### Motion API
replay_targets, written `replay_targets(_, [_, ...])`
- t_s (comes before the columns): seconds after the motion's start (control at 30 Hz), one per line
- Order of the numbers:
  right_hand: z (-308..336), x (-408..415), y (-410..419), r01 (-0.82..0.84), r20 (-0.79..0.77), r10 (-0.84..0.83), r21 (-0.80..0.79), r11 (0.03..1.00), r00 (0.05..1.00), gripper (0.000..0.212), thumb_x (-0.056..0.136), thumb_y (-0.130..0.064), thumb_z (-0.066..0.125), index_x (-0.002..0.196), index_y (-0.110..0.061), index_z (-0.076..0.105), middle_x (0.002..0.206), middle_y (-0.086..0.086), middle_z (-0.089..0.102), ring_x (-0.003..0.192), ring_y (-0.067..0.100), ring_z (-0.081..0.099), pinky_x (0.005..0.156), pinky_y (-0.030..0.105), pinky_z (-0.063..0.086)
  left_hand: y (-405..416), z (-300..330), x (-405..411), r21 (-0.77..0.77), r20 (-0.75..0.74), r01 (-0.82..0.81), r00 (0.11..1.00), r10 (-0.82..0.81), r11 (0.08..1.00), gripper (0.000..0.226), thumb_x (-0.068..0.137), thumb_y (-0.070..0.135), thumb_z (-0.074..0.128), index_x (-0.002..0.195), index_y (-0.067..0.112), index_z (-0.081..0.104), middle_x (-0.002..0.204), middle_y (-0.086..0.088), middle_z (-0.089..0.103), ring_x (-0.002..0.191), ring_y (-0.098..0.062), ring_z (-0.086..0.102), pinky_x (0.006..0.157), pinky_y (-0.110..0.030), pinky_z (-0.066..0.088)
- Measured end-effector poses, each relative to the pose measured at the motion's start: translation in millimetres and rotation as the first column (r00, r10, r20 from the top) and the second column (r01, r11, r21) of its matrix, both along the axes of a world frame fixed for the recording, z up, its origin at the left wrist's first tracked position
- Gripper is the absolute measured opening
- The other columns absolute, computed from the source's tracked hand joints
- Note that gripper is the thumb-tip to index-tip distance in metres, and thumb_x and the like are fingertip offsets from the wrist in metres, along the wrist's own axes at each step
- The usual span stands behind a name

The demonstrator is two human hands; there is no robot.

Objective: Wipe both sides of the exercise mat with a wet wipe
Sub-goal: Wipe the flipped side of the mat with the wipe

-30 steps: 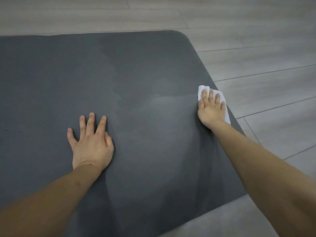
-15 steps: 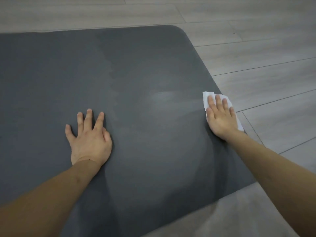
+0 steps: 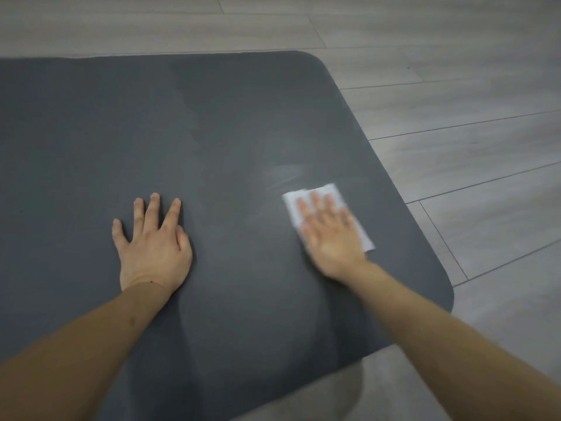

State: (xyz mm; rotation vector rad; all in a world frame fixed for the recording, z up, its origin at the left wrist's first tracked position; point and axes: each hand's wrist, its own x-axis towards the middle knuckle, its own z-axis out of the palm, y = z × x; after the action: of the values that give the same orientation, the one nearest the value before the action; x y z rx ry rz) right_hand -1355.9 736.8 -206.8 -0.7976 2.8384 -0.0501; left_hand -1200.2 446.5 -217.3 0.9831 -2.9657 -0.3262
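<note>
Grey plank floor (image 3: pixel 455 177) is carrying the dark grey foam mat (image 3: pixel 91 132); left hand (image 3: pixel 153 247) is pressing, fingers splayed, while right hand (image 3: pixel 329 238) is flattening the white wet wipe (image 3: pixel 293 205), fingers straight.

Pale grey wood-look floor planks (image 3: pixel 473 165) with thin dark seams run along the far side and the right of the view, and a darker patch on the floor near the bottom edge is possibly a shadow (image 3: pixel 340 387).

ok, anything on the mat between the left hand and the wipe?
Nothing. In the head view, only bare mat lies between the left hand and the wet wipe under the right hand, with faint wipe streaks.
</note>
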Motion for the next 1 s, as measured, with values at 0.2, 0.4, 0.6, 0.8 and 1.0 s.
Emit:
replay_targets(0.2, [11, -63, 61, 0.396, 0.052, -0.397, 0.019, 0.918, 0.916, 0.059, 0.105, -0.048, 0.003, 0.161, -0.037, -0.009, 0.171, -0.004, -0.012, 0.157, 0.023, -0.013, 0.126, 0.050, -0.005, 2, -1, -2, -0.001, -0.005, -0.009, 1.000, 0.009, 1.000, 0.059, 0.102, 0.036, 0.025, 0.161, 0.031, 0.023, 0.172, -0.002, 0.011, 0.159, -0.022, -0.002, 0.125, -0.062, 0.000])
replay_targets(0.4, [3, 45, -52, 0.001, 0.086, 0.005, -0.072, 0.997, 0.996, 0.066, 0.099, -0.052, -0.007, 0.162, -0.032, -0.013, 0.169, -0.007, -0.019, 0.155, 0.023, -0.021, 0.125, 0.047, -0.014, 1, 2, -1, 0.003, -0.009, 0.001, 1.000, -0.001, 1.000, 0.059, 0.103, 0.035, 0.026, 0.162, 0.031, 0.022, 0.172, -0.001, 0.010, 0.159, -0.021, -0.003, 0.125, -0.061, -0.001])
replay_targets(0.6, [6, -3, 6, 0.051, 0.027, -0.050, -0.055, 0.997, 0.998, 0.065, 0.098, -0.057, -0.008, 0.161, -0.041, -0.009, 0.170, -0.014, -0.013, 0.157, 0.015, -0.014, 0.126, 0.042, -0.008, -2, 0, 0, 0.001, -0.015, 0.005, 1.000, -0.005, 1.000, 0.059, 0.103, 0.033, 0.027, 0.162, 0.030, 0.022, 0.172, -0.001, 0.010, 0.159, -0.021, -0.002, 0.125, -0.060, -0.001])
replay_targets(0.8, [5, -26, 5, 0.331, 0.046, -0.330, -0.025, 0.943, 0.943, 0.062, 0.104, -0.050, 0.003, 0.162, -0.033, -0.009, 0.171, -0.007, -0.013, 0.157, 0.023, -0.011, 0.126, 0.051, -0.004, 2, 1, -3, 0.005, -0.031, -0.016, 0.999, 0.016, 1.000, 0.059, 0.101, 0.032, 0.027, 0.160, 0.029, 0.026, 0.172, -0.001, 0.014, 0.159, -0.023, 0.001, 0.124, -0.062, 0.001])
replay_targets(1.0, [4, 114, -102, -0.234, 0.093, 0.244, -0.101, 0.967, 0.965, 0.063, 0.103, -0.050, 0.005, 0.163, -0.032, -0.007, 0.170, -0.010, -0.016, 0.156, 0.020, -0.020, 0.125, 0.047, -0.012, -1, 0, 0, 0.013, -0.063, -0.010, 0.998, 0.011, 1.000, 0.059, 0.100, 0.029, 0.027, 0.158, 0.024, 0.031, 0.171, 0.000, 0.017, 0.159, -0.021, 0.004, 0.126, -0.059, 0.001])
